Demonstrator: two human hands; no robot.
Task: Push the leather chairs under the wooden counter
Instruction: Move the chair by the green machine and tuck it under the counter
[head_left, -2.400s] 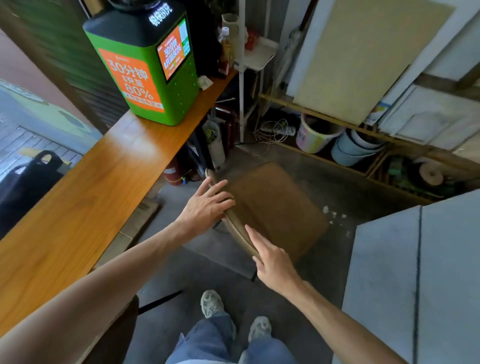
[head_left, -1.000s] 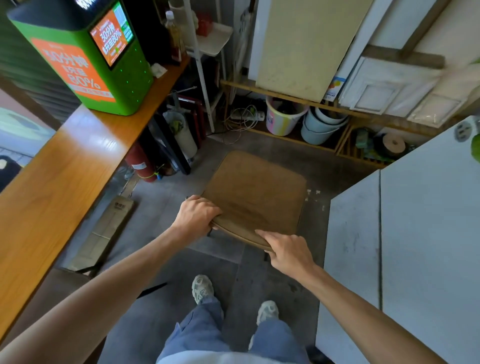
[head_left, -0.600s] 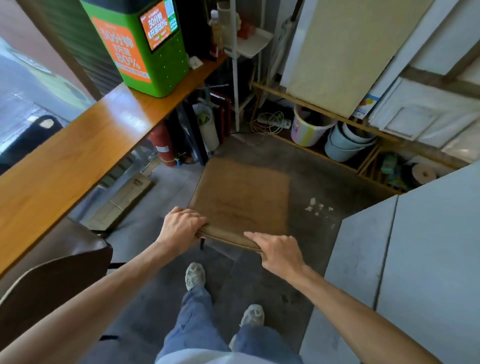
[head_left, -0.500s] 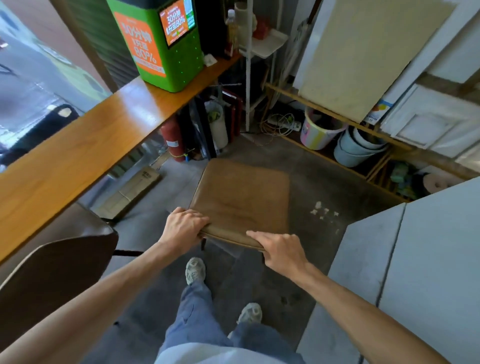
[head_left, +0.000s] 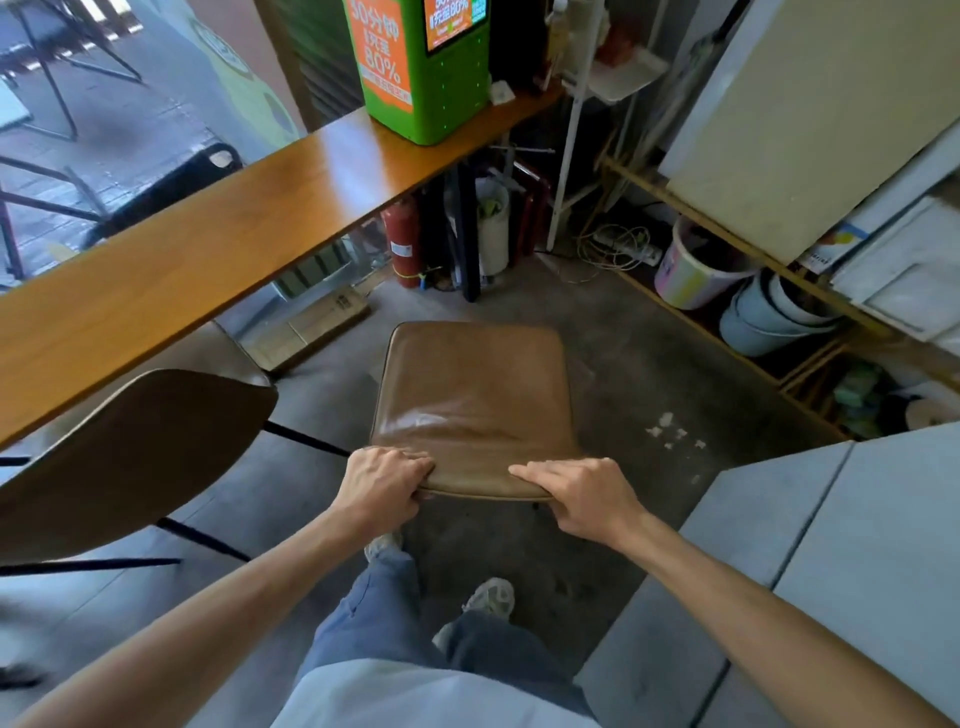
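We now grip near edge of tan leather square-seated chair (head_left: 472, 400) with left hand (head_left: 382, 486) and right hand (head_left: 589, 501), both closed on it. Chair has swung round since earlier, sits right of long orange wooden counter (head_left: 171, 265), not yet under. Dark brown chair (head_left: 130, 447) already tucked against counter.

Both arms stretched out forward and down, hands level with each other

Left hand (head_left: 382, 486) is curled into a tight grip, knuckles up, fingers wrapped over the near edge of the leather chair (head_left: 472, 395) with the thumb tucked underneath. Right hand (head_left: 584, 501) is flatter, fingers laid along the top of the same edge pointing left, thumb side down under the rim. Both forearms bare, wrists pretty much straight, elbows only slightly bent. Hands sit a bit apart, not touching.
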